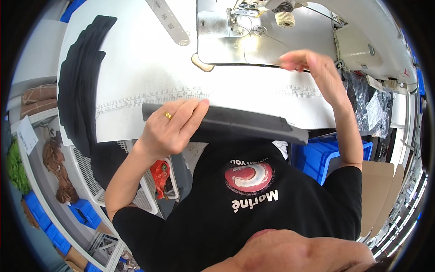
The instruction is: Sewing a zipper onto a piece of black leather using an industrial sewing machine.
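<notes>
My left hand [171, 126] is closed on a folded strip of black fabric [253, 124], fingers over its top edge near the left end. The strip stretches rightward along the front edge of the white table, and its right end hangs free of any hand. My right hand [317, 75] is raised beside the sewing machine's metal plate [267, 50], apart from the fabric. Its fingers are loosely bent and slightly blurred, with nothing visible in them. Beyond it stands the sewing machine's needle and presser foot area [238, 22].
A stack of black fabric pieces [81, 81] lies at the table's left, drooping over the edge toward a white basket [86, 167]. A printed ruler [149, 97] runs across the tabletop. Below right are a blue bin [312, 156] and cardboard [376, 190]. Plastic-wrapped material [369, 109] sits at right.
</notes>
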A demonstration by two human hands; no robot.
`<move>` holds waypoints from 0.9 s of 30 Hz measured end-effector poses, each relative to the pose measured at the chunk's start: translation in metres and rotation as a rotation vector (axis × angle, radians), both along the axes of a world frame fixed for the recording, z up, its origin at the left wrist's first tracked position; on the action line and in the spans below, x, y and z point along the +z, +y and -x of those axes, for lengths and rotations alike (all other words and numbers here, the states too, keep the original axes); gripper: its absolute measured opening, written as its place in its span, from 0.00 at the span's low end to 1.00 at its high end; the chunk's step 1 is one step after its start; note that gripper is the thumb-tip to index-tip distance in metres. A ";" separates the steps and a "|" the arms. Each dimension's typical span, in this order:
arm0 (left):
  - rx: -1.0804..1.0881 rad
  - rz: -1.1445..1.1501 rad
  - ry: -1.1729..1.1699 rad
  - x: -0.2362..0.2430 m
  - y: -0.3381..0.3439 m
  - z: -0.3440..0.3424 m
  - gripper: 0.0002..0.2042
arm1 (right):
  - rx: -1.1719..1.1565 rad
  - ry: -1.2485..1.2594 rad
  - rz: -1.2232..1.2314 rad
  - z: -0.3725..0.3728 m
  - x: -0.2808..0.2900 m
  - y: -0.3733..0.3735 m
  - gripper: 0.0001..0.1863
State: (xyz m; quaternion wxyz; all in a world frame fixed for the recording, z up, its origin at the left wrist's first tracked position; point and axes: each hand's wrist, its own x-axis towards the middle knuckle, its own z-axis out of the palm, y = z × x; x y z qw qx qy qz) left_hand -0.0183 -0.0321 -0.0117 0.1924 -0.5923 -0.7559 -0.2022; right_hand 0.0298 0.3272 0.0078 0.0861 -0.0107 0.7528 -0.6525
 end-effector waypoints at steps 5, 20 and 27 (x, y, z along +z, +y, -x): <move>0.176 0.068 -0.473 0.012 0.019 0.010 0.17 | 0.450 0.150 -0.993 -0.020 0.029 -0.032 0.20; 0.256 0.079 -1.225 -0.002 0.062 0.043 0.13 | 0.081 0.816 -1.001 -0.011 -0.044 -0.084 0.23; 0.339 -0.077 -1.887 -0.002 0.066 0.052 0.11 | 0.124 0.827 -1.070 -0.009 -0.047 -0.081 0.22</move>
